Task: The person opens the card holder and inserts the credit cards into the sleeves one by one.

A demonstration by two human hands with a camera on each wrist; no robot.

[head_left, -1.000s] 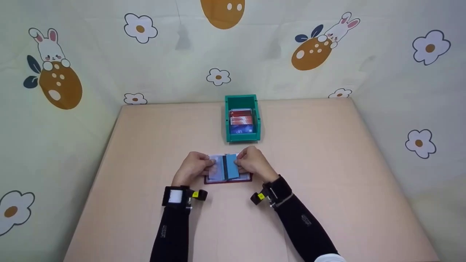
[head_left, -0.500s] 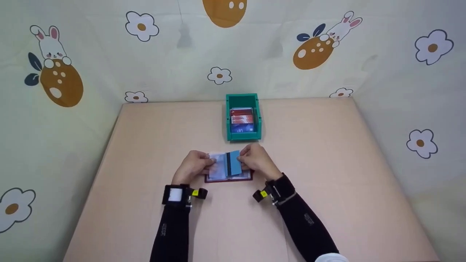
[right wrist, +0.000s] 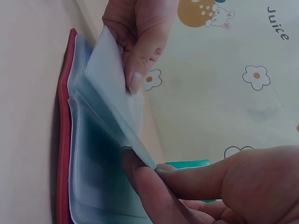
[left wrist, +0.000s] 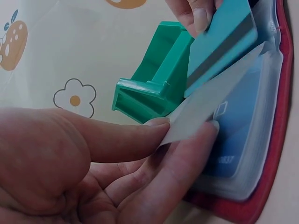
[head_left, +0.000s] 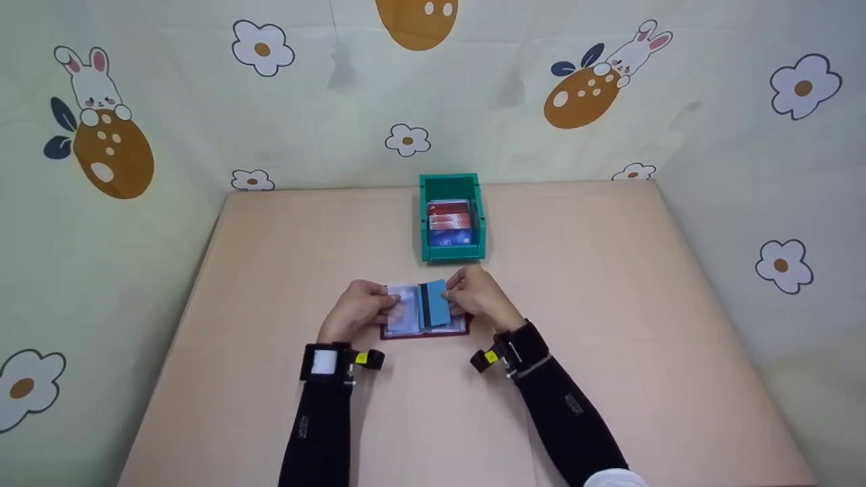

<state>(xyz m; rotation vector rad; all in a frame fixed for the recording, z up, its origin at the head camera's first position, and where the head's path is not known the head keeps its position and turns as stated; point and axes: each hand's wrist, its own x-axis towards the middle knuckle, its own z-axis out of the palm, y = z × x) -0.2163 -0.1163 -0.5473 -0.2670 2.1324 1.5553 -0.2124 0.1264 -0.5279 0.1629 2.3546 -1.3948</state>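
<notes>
A red-covered card holder (head_left: 425, 336) lies spread on the table with its clear sleeves up. My left hand (head_left: 355, 311) pinches a clear sleeve (left wrist: 205, 109) between thumb and fingers, lifting it off the pages. Between my right thumb and fingers is the edge of a light blue card (head_left: 438, 302) with a dark stripe; my right hand (head_left: 480, 297) is at the holder's right side. In the left wrist view the card stands tilted beside the raised sleeve. Whether its inner edge is inside a sleeve, I cannot tell.
Behind the card holder stands a green bin (head_left: 453, 254) with several red and blue cards (head_left: 449, 222) in it. The table (head_left: 284, 237) meets a patterned cloth wall (head_left: 325, 115) at the back and sides.
Over the last second my right hand has moved slightly up and right, and the blue card has shifted with it. My left hand has kept its hold on the sleeve.
</notes>
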